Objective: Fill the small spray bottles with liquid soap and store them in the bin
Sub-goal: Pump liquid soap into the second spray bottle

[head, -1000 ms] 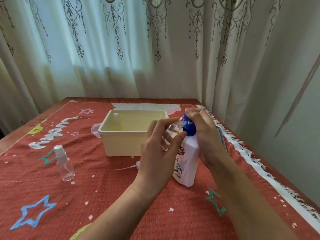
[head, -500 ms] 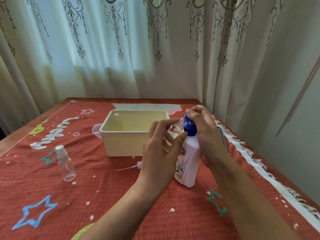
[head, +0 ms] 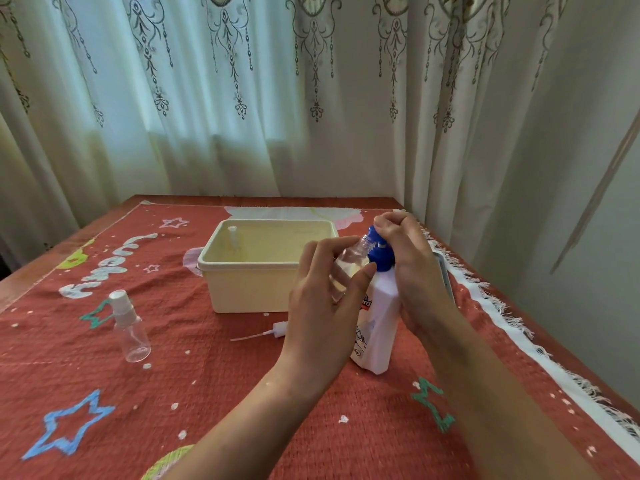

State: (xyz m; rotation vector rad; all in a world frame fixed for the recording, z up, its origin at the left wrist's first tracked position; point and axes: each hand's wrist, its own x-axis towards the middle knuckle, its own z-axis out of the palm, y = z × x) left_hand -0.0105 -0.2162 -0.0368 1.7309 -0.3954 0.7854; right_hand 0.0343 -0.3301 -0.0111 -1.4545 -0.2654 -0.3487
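- At table's middle, working over red cloth [head: 207, 393], before cream bin [head: 256, 289].
- Curling right hand [head: 415, 271] over white soap bottle [head: 377, 323] at its blue pump [head: 381, 259].
- Gripping small spray bottle [head: 349, 266] in left hand [head: 325, 306], tilting its open neck at the spout.
- Leaving loose spray head [head: 277, 330] lying beside bin.

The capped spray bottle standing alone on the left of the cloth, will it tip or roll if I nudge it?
The capped spray bottle looks empty and clear, so it is probably very light. Tall and narrow, it would likely topple at a nudge. Its round body would probably roll once down, though the woven red cloth may slow it.
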